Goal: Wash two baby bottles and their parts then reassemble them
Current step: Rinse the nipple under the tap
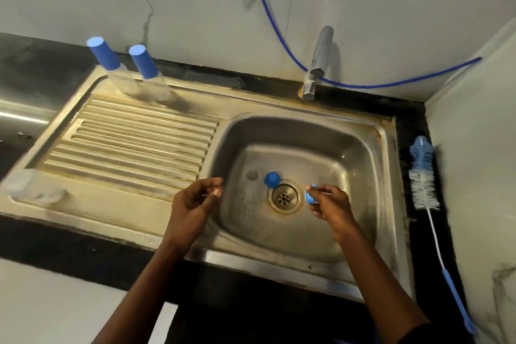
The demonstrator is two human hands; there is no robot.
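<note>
Two clear baby bottles, the left bottle (111, 64) and the right bottle (150, 72), stand with blue caps at the back of the drainboard (134, 142). In the sink basin (349, 148), a blue bottle part (272, 179) lies just left of the drain (284, 198), with a small clear round piece (252, 174) beside it. My right hand (331, 208) pinches a blue ring-shaped part (310, 196) over the basin, right of the drain. My left hand (196, 200) hovers at the basin's left rim with fingers curled toward the thumb. Whether it holds something clear is not visible.
A bottle brush (423, 176) with white bristles and a blue handle lies on the dark counter right of the sink. The tap (318, 64) stands behind the basin, with a blue hose (279, 36) along the wall. A clear container (30, 187) sits at the drainboard's front left corner.
</note>
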